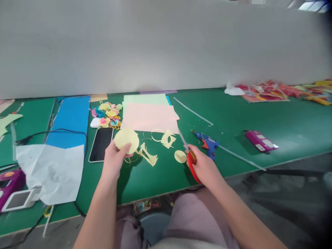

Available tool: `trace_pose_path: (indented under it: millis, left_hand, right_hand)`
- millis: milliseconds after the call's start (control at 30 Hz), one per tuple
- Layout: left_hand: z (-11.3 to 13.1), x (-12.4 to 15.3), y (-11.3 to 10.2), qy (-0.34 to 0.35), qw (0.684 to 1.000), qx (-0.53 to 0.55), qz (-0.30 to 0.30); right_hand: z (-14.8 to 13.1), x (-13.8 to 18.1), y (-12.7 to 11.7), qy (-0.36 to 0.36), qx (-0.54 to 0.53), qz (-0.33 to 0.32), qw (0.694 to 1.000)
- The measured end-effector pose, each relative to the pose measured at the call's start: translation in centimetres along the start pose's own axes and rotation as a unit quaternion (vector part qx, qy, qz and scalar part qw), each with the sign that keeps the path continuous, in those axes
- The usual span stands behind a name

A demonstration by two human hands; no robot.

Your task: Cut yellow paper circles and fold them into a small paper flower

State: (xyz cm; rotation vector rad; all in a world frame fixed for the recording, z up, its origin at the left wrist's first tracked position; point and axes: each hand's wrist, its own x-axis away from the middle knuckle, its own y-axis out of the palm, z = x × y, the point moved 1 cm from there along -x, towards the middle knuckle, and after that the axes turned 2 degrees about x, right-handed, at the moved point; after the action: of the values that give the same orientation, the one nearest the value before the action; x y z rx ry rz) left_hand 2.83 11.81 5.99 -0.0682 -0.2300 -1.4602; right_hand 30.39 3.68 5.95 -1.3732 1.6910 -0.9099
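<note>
Between the thumb and fingers of my left hand (pixel 118 155) is a round pale-yellow paper disc (pixel 127 139), held above the green table. My right hand (pixel 203 164) is wrapped round the red handles of a pair of scissors (pixel 192 162), blades pointing away from me and up toward the paper stack. A smaller yellow paper circle (pixel 180 156) lies just left of the scissors. Curled yellow paper offcuts (pixel 148 154) and a square scrap with a hole (pixel 168 139) are scattered between my hands. A pink paper sheet (pixel 150 117) rests on the stack behind them.
A blue glue gun (pixel 210 144) with a long glue stick lies right of my right hand. A phone (pixel 101 144) and a pile of small coloured paper pieces (pixel 107 114) are on the left. Farther right sits a purple packet (pixel 260 141). A crumpled white sheet (pixel 52 173) lies near left.
</note>
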Motion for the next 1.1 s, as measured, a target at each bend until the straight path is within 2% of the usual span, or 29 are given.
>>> trace_pose_path:
  millis: [133, 267, 433, 533, 733, 933, 1033, 1100]
  left_hand:
    - [0.6, -0.4, -0.8, 0.014, 0.995, 0.087, 0.044]
    - [0.8, -0.5, -2.1, 0.038, 0.991, 0.121, 0.033]
    - [1.1, -0.5, -3.3, 0.063, 0.988, 0.138, 0.034]
    - [1.1, 0.0, -2.8, 0.056, 0.989, 0.133, 0.027]
    - [0.4, 0.6, -0.9, 0.003, 0.993, 0.11, -0.045]
    - [-0.7, -0.1, -0.1, -0.008, 0.995, 0.075, -0.069]
    - [-1.3, 0.0, 0.5, -0.009, 0.993, 0.052, -0.104]
    - [-1.6, 0.4, 1.1, -0.011, 0.988, 0.041, -0.151]
  right_hand:
    - [-1.0, 1.2, 2.0, -0.052, 0.055, -0.033, 0.997]
    - [-1.9, 3.7, 3.2, -0.082, 0.084, -0.062, 0.991]
    - [-3.4, 7.2, 3.3, -0.11, 0.113, -0.076, 0.985]
    - [-4.0, 8.6, 3.4, -0.142, 0.127, -0.073, 0.979]
    - [-2.9, 9.7, 4.3, -0.227, 0.103, 0.005, 0.968]
    - [-2.3, 8.9, 4.4, -0.179, -0.03, 0.071, 0.981]
    - [-4.2, 7.1, 3.1, -0.108, -0.12, 0.109, 0.981]
    - [-6.2, 5.0, 2.2, -0.074, -0.17, 0.125, 0.975]
